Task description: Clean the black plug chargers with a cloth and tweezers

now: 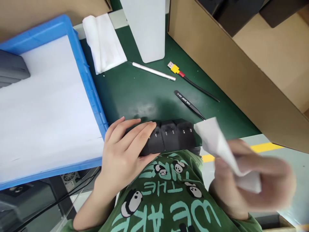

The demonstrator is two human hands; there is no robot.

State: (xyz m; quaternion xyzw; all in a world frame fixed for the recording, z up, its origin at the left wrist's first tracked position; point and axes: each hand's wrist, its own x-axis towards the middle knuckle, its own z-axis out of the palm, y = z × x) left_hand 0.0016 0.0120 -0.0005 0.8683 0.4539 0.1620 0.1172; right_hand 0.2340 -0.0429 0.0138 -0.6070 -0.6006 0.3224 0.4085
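Note:
A row of black plug adapters with metal prongs lies at the near edge of the green table. My left hand is wrapped over the left end of this row, its fingers holding the adapters and hiding some of them. To the right, my right hand is raised and blurred, with a white cloth pinched in its fingers. The cloth hangs towards the right end of the row. Just beyond the adapters lie black tweezers, not touched by either hand.
A blue tray with a white liner holds a dark block at left. Beyond lie a folded white cloth, a silver pen-like tool, a short USB cable and a white panel. A cardboard box stands at right.

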